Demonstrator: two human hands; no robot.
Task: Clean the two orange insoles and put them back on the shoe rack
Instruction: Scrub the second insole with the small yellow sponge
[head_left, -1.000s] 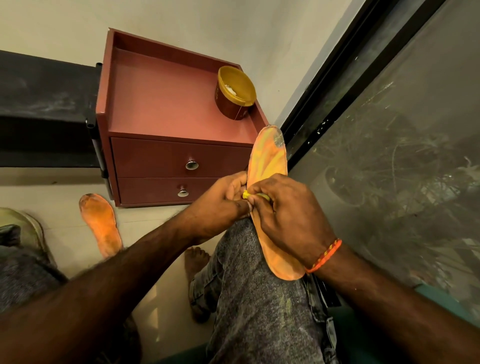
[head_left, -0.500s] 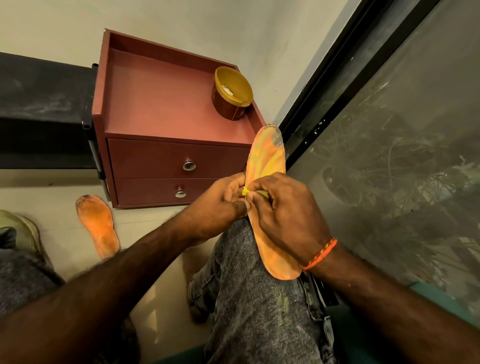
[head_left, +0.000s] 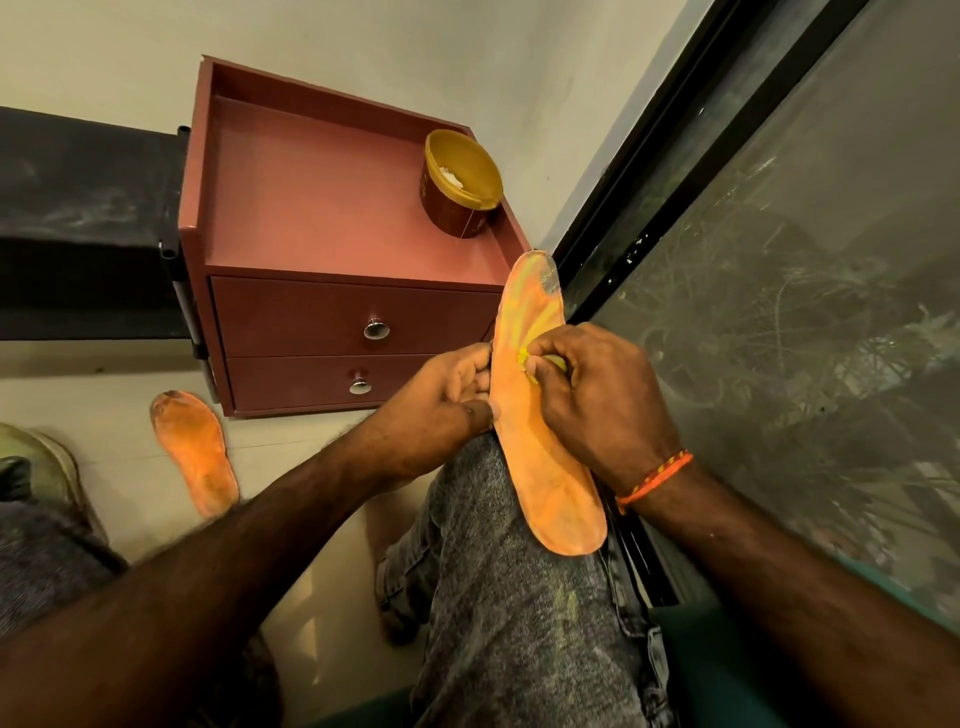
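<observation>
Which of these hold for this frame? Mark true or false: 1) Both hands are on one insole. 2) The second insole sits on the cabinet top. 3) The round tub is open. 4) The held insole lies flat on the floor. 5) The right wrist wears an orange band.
1) True: the left hand grips the held insole at its edge, and the right hand presses a small yellow piece on it.
2) False: the second insole lies on the floor.
3) True: the tub has no lid.
4) False: it rests on the knee.
5) True: orange band.
</observation>
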